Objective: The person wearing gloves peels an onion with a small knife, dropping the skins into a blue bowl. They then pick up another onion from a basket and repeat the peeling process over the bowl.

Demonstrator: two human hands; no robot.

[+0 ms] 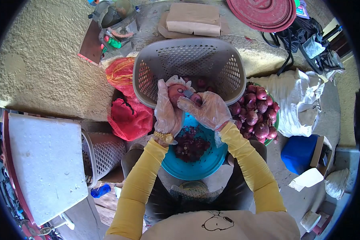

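Note:
Both my hands wear clear plastic gloves and meet over the near rim of a grey perforated basket [142, 76]. My left hand [168, 110] is closed around a red onion [196, 99]. In my right hand [209, 109] is a small knife, its short grey blade [187, 93] against the onion; its handle is hidden by my fingers. Several red onions [203, 83] lie inside the basket. Below my hands stands a turquoise basin [176, 164] with dark red onion skins and trimmings [190, 146] in it.
To the right, a green-rimmed container is heaped with red onions [252, 118], next to a white sack [296, 100] and a blue container [302, 154]. Red mesh bags [128, 116] lie left. A white foam lid [46, 164] and another basket [106, 154] stand further left.

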